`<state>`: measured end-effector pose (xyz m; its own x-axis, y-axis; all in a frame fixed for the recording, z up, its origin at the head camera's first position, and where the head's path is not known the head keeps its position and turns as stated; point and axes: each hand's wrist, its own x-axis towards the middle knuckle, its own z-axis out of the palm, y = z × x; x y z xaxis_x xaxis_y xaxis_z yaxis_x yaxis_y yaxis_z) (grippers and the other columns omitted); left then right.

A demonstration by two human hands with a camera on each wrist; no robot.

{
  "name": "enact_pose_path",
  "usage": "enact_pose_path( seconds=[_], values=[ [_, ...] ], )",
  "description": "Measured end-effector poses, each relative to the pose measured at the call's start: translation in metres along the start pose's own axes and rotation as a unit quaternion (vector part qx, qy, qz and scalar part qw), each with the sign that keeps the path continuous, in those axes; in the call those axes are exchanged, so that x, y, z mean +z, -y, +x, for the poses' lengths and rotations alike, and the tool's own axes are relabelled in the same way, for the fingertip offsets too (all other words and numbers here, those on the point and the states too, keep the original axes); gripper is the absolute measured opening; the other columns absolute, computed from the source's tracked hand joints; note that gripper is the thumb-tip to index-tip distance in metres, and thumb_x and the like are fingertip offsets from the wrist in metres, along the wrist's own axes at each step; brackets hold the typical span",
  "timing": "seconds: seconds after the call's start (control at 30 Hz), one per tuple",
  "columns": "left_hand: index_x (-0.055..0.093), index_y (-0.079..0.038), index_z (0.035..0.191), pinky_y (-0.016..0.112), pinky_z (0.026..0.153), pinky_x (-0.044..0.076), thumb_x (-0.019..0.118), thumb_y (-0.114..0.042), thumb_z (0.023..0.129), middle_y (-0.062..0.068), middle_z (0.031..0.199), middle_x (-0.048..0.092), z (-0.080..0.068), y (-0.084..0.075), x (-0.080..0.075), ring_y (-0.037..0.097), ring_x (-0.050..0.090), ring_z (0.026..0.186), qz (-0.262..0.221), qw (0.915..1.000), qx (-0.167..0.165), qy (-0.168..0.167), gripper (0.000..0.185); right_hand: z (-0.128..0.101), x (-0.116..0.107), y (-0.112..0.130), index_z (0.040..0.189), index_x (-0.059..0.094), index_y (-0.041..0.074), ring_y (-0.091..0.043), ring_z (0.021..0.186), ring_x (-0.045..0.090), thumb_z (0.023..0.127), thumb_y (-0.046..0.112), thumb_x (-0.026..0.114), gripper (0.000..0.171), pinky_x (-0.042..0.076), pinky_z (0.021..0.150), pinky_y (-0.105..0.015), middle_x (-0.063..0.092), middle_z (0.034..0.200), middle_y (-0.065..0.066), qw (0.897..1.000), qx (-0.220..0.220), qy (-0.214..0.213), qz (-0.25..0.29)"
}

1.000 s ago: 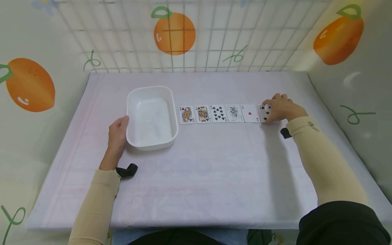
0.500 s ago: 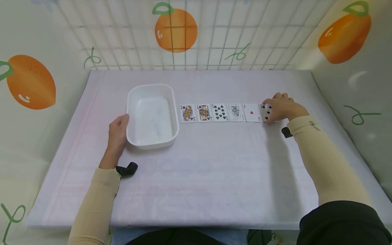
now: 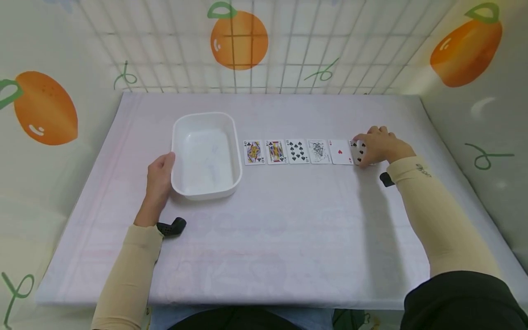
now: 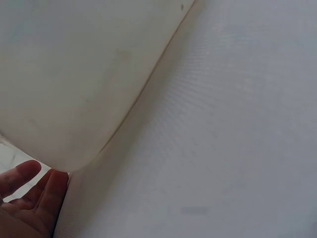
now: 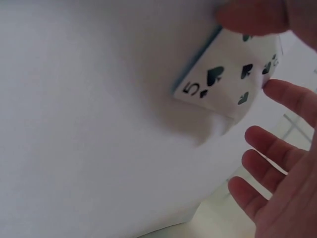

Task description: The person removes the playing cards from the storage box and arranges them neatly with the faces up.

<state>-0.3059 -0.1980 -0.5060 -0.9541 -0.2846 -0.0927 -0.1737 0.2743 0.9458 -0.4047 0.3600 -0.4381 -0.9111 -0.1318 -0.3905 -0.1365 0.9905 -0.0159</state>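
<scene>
Nothing much has moved since 1 s ago: both hands stay put, only the camera view shifted a bit. L to R: left hand (image 3: 158,176) rests w/ straight fingers against the left wall of the white tub (image 3: 205,120) on the table (image 3: 264,238), grip relaxed, holding nothing. Next, a row of cards face up: queen of clubs (image 3: 253,152), jack of clubs (image 3: 275,151), 9 of spades (image 3: 297,151), joker (image 3: 318,151), ace of hearts (image 3: 340,151). At the far right end, right hand (image 3: 381,144) pinches the 5 of spades (image 5: 228,79), thumb & fingertip on its edges, one side lifted off the table.
</scene>
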Motion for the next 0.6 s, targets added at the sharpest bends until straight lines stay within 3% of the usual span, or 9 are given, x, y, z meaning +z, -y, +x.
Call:
enact_pose_path(
  seconds=[0.2, 0.4, 0.6],
  values=[
    [0.056, -0.010, 0.138, 0.042, 0.095, 0.047, 0.041, -0.060, 0.098, 0.011, 0.126, 0.062, 0.001, -0.005, 0.003, 0.025, 0.059, 0.110, -0.014, 0.9992, -0.035, 0.013, 0.066, -0.002, 0.001, -0.003, 0.143, 0.046, 0.006, -0.048, 0.109, 0.030, 0.073, 0.029, 0.082, 0.082, 0.039, 0.084, -0.064, 0.038, 0.128, -0.031, 1.000, -0.003, -0.005, 0.000],
    [0.049, -0.009, 0.144, 0.039, 0.108, 0.038, 0.046, -0.050, 0.101, 0.007, 0.140, 0.053, 0.004, -0.008, 0.003, 0.020, 0.048, 0.128, -0.081, 0.9924, -0.080, 0.047, 0.059, -0.006, -0.008, -0.003, 0.149, 0.036, 0.003, -0.053, 0.117, 0.029, 0.077, 0.032, 0.077, 0.088, 0.033, 0.094, -0.071, 0.034, 0.134, -0.035, 0.999, -0.025, -0.030, 0.010],
    [0.042, -0.008, 0.147, 0.035, 0.106, 0.041, 0.050, -0.045, 0.101, 0.007, 0.144, 0.048, 0.010, -0.013, 0.004, 0.021, 0.049, 0.128, -0.115, 0.9862, -0.101, 0.064, 0.060, -0.010, -0.025, 0.011, 0.153, 0.027, 0.003, -0.054, 0.124, 0.026, 0.084, 0.036, 0.071, 0.088, 0.034, 0.093, -0.072, 0.027, 0.141, -0.037, 0.994, -0.056, -0.082, 0.046]
  ],
)
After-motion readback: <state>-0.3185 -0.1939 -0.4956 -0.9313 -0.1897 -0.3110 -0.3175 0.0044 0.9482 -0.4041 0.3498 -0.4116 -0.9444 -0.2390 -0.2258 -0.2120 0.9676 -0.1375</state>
